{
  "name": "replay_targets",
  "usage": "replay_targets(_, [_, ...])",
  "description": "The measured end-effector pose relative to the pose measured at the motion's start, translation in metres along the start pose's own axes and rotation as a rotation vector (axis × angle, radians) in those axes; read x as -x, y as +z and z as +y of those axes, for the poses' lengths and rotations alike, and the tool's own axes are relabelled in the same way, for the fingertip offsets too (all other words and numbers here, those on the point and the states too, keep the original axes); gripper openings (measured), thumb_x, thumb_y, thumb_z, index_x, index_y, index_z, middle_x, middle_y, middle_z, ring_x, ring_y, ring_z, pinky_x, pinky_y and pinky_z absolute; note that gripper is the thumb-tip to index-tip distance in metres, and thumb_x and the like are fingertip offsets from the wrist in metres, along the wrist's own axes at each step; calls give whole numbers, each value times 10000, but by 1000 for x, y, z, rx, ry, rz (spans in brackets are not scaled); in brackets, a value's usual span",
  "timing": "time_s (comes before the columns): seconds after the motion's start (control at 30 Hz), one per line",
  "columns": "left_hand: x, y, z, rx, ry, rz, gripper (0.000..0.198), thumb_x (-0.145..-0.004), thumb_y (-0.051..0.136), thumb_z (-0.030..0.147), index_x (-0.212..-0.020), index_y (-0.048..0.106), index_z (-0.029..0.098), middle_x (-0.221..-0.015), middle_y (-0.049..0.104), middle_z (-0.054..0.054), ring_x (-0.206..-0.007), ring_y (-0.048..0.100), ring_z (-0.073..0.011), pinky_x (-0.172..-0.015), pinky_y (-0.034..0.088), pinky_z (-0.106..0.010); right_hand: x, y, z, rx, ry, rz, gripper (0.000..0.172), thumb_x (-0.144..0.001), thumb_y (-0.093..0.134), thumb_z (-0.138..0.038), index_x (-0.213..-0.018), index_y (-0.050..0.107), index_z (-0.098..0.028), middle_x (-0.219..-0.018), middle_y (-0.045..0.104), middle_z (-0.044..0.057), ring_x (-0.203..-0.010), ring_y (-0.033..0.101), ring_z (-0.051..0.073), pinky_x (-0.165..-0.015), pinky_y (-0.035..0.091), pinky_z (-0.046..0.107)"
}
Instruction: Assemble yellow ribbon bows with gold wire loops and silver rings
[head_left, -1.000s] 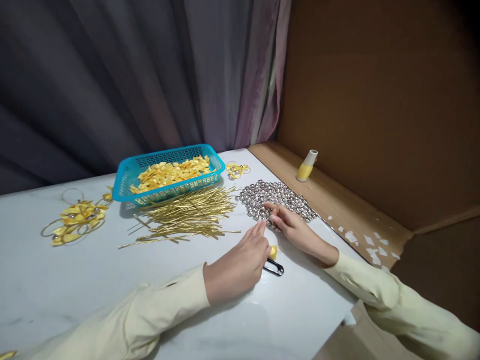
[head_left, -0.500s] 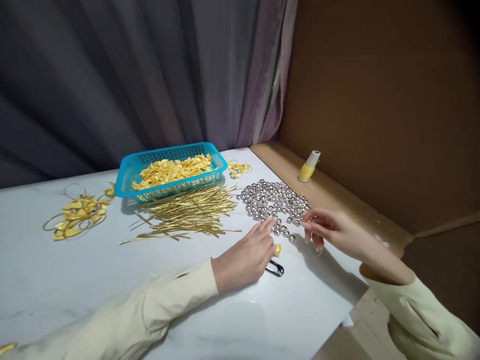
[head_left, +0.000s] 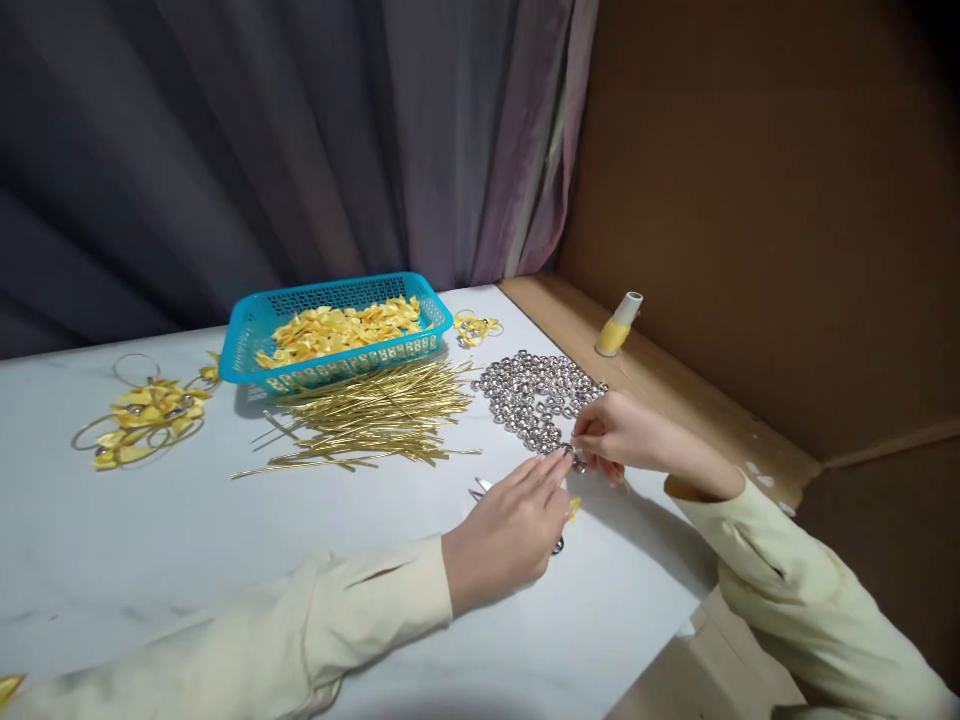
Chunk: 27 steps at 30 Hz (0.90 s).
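My left hand (head_left: 510, 528) lies on the white table (head_left: 187, 560), fingers pinched around a small yellow ribbon piece (head_left: 574, 508), with its fingertips reaching toward my right hand. My right hand (head_left: 619, 435) is pinched on a small silver bell (head_left: 571, 452) at the near edge of a pile of silver bells (head_left: 536, 395). The two hands' fingertips almost meet. Small scissors (head_left: 484, 490) lie partly hidden under my left hand.
A blue basket (head_left: 247, 345) holds yellow ribbon bows. Gold wire ties (head_left: 375, 415) lie in a heap before it. Finished yellow bows on rings (head_left: 142, 420) sit at the left. A yellow thread spool (head_left: 619, 325) stands on the brown ledge at right.
My right hand lifted off the bell pile, swung right, then came back with a bell to meet my left fingertips. My left hand slid slightly right over the scissors.
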<state>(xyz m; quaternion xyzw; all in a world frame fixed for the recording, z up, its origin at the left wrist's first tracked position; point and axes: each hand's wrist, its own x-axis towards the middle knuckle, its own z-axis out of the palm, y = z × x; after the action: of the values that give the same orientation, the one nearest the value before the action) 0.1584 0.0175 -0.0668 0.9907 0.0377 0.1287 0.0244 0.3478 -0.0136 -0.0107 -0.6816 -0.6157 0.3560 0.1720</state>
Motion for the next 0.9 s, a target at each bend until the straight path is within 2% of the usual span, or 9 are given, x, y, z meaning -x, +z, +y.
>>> replay_targets(0.4, [-1,0,1,49,-17,1,182,-804,393,83,-931,523,75,-1257,473,-224,-1229,387,-270,-1043,308,-397,-12,5,3,-29,-12,-12,136,-618,440,-110,-523,519,-167,-426,593,-1,-325,540,124,-355,417,204])
replay_targets(0.6, [-1,1,2,13,-24,-25,169,-818,399,108,-917,533,81,-1236,489,-206,-1206,412,-255,-1041,298,-373,-16,9,7,26,-50,-26,148,-640,428,-111,-530,511,-166,-435,582,-11,-322,527,102,-365,398,188])
replay_targets(0.77, [-1,2,2,46,-36,-18,173,-834,385,106,-913,538,87,-1175,521,-190,-1152,455,-253,-995,342,-378,-16,11,7,-16,-49,-18,46,-689,478,-144,-688,481,-190,-459,573,-50,-303,494,89,-365,384,191])
replay_targets(0.9, [-2,3,2,68,-41,10,173,-846,375,110,-910,534,95,-1059,572,-164,-1077,502,-251,-949,384,-388,-16,15,4,-46,-60,-39,87,-716,531,-201,-757,455,-207,-456,551,-69,-291,457,88,-341,356,195])
